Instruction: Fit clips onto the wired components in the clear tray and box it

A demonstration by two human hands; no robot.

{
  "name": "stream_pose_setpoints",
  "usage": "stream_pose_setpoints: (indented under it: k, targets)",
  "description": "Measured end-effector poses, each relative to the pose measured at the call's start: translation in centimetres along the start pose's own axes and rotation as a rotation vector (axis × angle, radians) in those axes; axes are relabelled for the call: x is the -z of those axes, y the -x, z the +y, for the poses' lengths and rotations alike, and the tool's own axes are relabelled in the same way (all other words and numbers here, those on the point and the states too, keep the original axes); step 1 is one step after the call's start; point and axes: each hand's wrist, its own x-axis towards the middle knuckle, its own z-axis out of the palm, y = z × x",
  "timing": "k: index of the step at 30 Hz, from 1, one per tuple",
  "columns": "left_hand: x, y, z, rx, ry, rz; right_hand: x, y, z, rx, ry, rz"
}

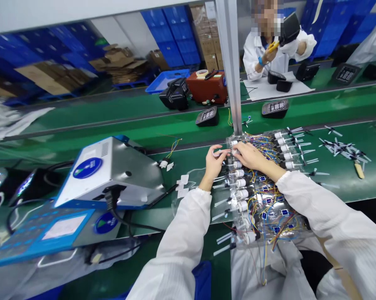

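Rows of small white cylindrical parts (240, 183) with black ends, thin clear tubes and coloured wires lie in clear plastic trays (274, 210) in front of me. At the far end of the left row, my left hand (213, 163) is closed in a pinch, a bit of white showing by its fingers. Close beside it, my right hand (249, 156) reaches over the trays with its fingers bent down and together at the far-left cylinders. What the fingertips of either hand grip is too small or hidden to name. Small blue square pieces (284, 212) sit among the wires.
A metal-cased machine (134, 171) stands left, with cables. Loose black-and-clear tube pieces (341, 148) lie right. Past the metal post (231, 62) are black display units (274, 109), a red-brown box (206, 88) and a person in white (253, 56) holding a yellow-handled tool.
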Motion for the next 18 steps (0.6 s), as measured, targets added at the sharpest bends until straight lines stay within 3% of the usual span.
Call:
stream_pose_setpoints:
  k: [4,18]
  targets:
    - [-0.05,0.26,0.09,0.01,-0.026,0.001,-0.5,-0.16,0.38,-0.048,-0.125,0.017]
    - [-0.15,0.4,-0.3,-0.023,-0.074,0.072,-0.57,-0.27,0.3,-0.01,-0.31,0.048]
